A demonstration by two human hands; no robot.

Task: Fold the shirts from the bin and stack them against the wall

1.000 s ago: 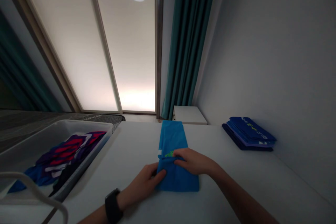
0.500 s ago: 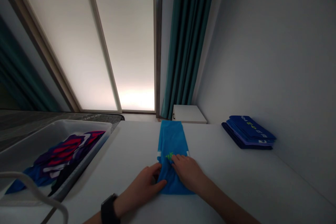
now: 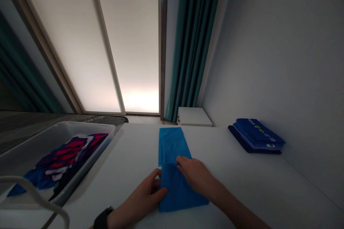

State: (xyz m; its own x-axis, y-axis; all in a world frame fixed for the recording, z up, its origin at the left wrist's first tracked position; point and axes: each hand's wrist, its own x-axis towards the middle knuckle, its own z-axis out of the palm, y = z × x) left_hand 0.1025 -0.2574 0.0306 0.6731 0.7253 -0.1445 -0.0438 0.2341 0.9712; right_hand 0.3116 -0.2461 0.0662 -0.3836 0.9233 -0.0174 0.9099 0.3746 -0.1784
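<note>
A bright blue shirt (image 3: 174, 146) lies in a long folded strip on the white table, its near part doubled over so that a crosswise fold edge shows near the middle. My left hand (image 3: 149, 189) pinches the strip's left edge, thumb on top and the other fingers along the side, partly hidden. On the right side, my right hand (image 3: 195, 175) has its fingers curled onto the cloth at the crosswise fold edge. A sliver of white trim peeks out by the left fingers. A dark watch (image 3: 103, 218) is on my left wrist.
At left, a translucent plastic bin (image 3: 88, 123) holds crumpled red, purple and blue clothes (image 3: 70, 152). A pale curved bar (image 3: 34, 191) crosses its front. A stack of folded blue garments (image 3: 256, 136) sits right, near the wall. Behind the white table (image 3: 129, 150) stands a white cabinet (image 3: 195, 116).
The shirt's near part has been folded over, and its green print is now covered. The strip's far end has shifted slightly left and nearer. Both hands have stayed on the cloth.
</note>
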